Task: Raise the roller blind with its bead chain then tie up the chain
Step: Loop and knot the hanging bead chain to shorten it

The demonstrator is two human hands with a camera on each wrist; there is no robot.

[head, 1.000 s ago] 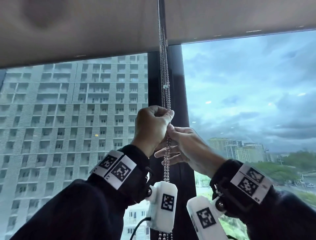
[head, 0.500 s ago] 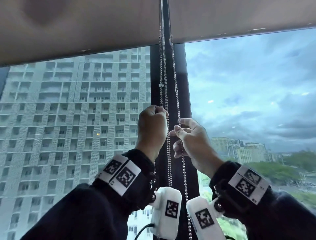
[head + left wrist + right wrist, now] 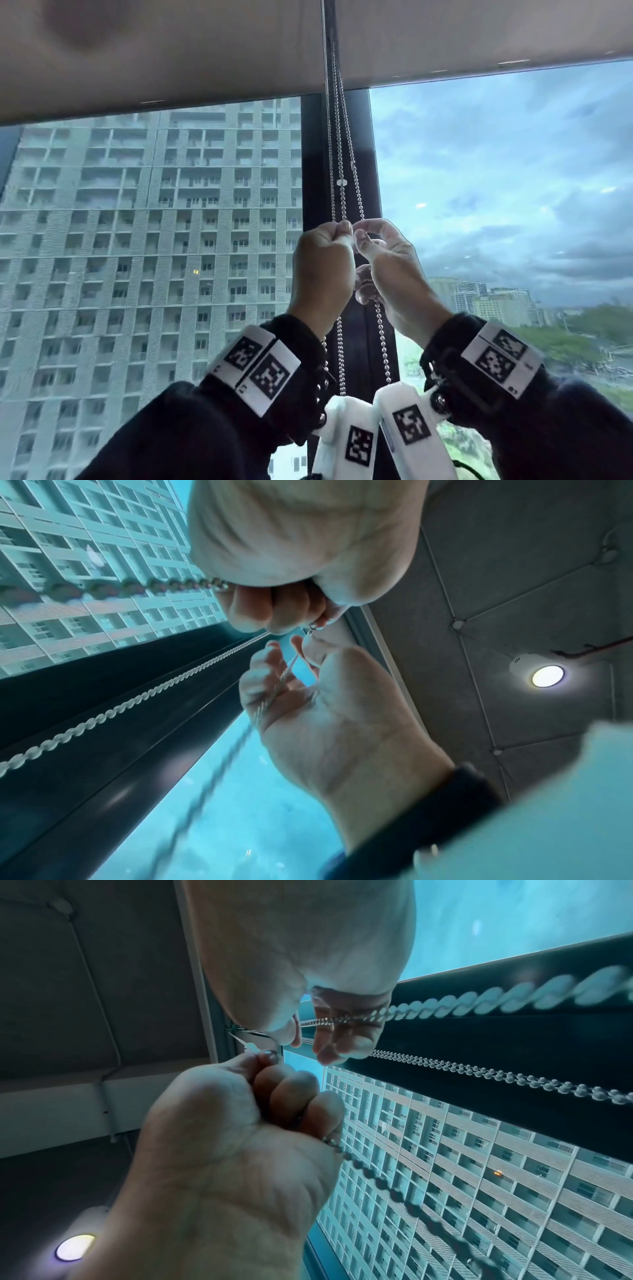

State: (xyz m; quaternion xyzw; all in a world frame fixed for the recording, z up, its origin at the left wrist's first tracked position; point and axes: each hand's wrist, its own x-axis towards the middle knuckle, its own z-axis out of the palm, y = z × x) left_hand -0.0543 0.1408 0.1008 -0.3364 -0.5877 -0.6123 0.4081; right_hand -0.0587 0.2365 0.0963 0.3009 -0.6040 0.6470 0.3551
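Several strands of the silver bead chain (image 3: 342,205) hang down the dark window post (image 3: 313,205) from between two beige roller blinds (image 3: 154,51), both raised near the top of the window. My left hand (image 3: 337,233) is a fist gripping chain strands; the chain runs out below the wrist. My right hand (image 3: 361,231) pinches one strand between thumb and forefinger, right beside the left fingertips, and that strand crosses its palm (image 3: 274,693). In the right wrist view the left fist (image 3: 291,1096) clamps the chain, and a small clear connector (image 3: 250,1048) shows above it.
A white stopper (image 3: 341,182) sits on a strand just above the hands. Window glass with a high-rise building (image 3: 154,240) is on the left, sky on the right. A ceiling lamp (image 3: 547,676) glows behind. The white wrist cameras (image 3: 359,442) hang below my hands.
The right hand first drew one strand out to the right, away from the bundle. It has since come back beside the left fist, its thumb and forefinger now close to the left fingertips.
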